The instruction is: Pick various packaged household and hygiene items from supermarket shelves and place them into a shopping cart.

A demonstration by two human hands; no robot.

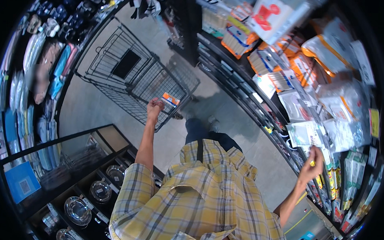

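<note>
A small orange-and-white box (170, 100) is gripped by one end in the left hand (155, 107), above the near end of a wire shopping cart (112, 92) (a black panel (127, 63) is fixed towards its far end). The right hand (312, 164) is reached out to the shelving (235, 77), its fingers partly curled at the lower edge of a pale packet (303, 134); whether the packet is gripped cannot be told. Orange-trimmed packs (239, 41) are stacked farther up behind the shelving's front edge. At the opposite side, round shiny lids (77, 210) are set out below a blue card (22, 181).
</note>
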